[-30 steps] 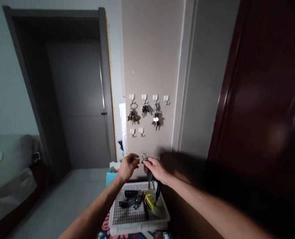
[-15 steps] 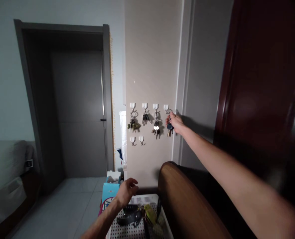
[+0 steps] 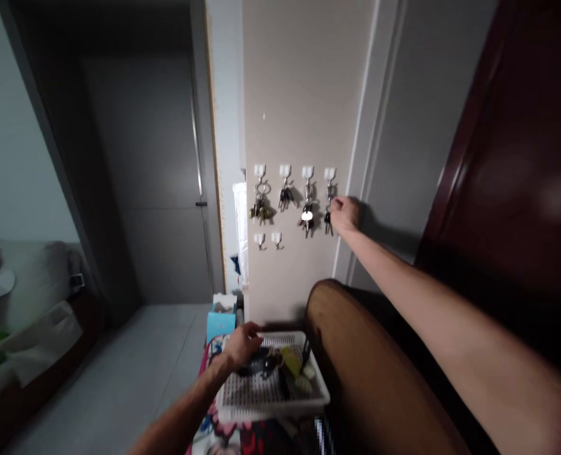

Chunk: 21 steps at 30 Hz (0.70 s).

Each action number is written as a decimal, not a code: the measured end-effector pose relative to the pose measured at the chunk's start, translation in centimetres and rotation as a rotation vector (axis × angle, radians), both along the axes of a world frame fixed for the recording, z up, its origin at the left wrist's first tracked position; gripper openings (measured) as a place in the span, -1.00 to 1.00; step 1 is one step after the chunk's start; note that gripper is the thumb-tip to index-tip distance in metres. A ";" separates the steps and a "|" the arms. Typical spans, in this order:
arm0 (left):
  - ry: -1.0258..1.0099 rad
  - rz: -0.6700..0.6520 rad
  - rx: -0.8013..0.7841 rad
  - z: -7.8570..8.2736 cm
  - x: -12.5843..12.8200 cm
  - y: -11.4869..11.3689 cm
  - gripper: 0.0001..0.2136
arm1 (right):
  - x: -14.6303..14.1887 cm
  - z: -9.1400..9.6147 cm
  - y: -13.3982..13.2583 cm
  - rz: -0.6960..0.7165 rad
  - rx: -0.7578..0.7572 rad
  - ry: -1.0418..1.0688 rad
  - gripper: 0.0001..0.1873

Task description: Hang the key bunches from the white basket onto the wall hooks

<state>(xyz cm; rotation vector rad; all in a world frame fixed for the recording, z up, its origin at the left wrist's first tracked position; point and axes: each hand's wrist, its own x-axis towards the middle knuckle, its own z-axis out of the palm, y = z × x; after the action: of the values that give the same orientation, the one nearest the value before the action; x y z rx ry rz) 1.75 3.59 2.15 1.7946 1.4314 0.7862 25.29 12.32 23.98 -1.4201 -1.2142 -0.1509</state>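
At the wall, my right hand [image 3: 345,213] has its fingers curled at the side of a bunch of keys [image 3: 328,218]. The bunch hangs from the rightmost upper white hook [image 3: 330,174], its top clip against the hook. Fingertips seem to touch the bunch; the exact contact is small in the view. Three more bunches hang to its left: keys on a large ring [image 3: 260,207], dark keys [image 3: 286,198] and keys with a shiny round tag [image 3: 307,217]. My left hand [image 3: 243,344] hovers over the white basket's [image 3: 325,399] left rear part, fingers loosely bent and apart, holding nothing.
Two lower hooks [image 3: 276,239] on the wall carry nothing. Inside the basket lie a black strap-like item [image 3: 259,363] and a yellow-green item [image 3: 290,361]. A curved wooden panel [image 3: 356,354] rises right of the basket. A blue box [image 3: 220,322] stands behind it.
The bunch in my right hand, held beside the rightmost hook before, now hangs on it. My right hand has shifted lower on the bunch. The view has tilted down; the left hand stays above the basket.
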 end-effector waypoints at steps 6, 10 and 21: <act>0.232 0.053 0.076 -1.4 -1.2 -1.2 -0.75 | -4.6 -9.4 -5.3 0.464 -0.154 -0.597 -0.75; 0.338 0.028 0.087 -2.5 -1.4 -2.1 -0.68 | -6.5 -17.2 -8.4 0.850 -0.622 -0.960 -0.78; 0.583 -0.089 0.198 -3.7 0.8 -2.5 -0.71 | -7.0 -21.6 -9.6 0.765 -0.911 -1.015 -0.73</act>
<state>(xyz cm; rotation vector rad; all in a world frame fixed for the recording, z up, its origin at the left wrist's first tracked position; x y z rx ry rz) 2.59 1.06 -1.51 2.3515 1.6552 0.3765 18.34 2.76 2.40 -1.5106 -2.8454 0.3012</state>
